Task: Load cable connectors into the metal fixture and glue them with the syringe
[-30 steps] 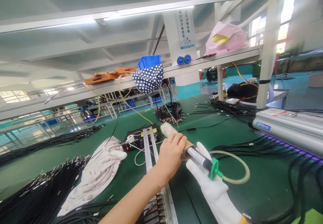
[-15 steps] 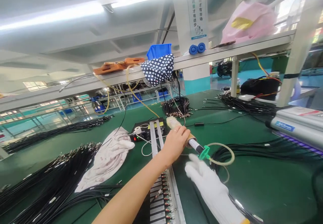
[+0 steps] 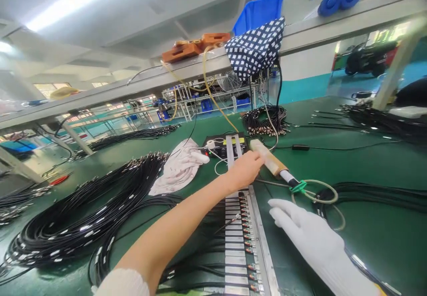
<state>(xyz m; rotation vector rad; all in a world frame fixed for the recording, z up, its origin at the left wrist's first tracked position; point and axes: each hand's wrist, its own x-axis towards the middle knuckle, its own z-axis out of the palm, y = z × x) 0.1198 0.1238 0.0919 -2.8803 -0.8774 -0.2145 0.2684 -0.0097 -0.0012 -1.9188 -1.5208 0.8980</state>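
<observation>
My bare left hand reaches over the far end of a metal rack, its fingers curled together at the left edge of a tan-wrapped stick. What the fingertips hold, if anything, is hidden. The stick lies on the table with a white and black end, a green tie and a looped cream cord. My right hand, in a white glove, is held open to the right of the rack, fingers stretched and apart from the stick. Black cables with small metal connectors sit in a row along the rack.
A black control box with a red light stands behind the rack. Left of it lie white gloves and a large coil of black cables. More cables lie at right. A shelf rail crosses above the table.
The view has shifted left and down. My left hand has slid off the top of the stick to its left side. My right hand has moved a little away from the stick.
</observation>
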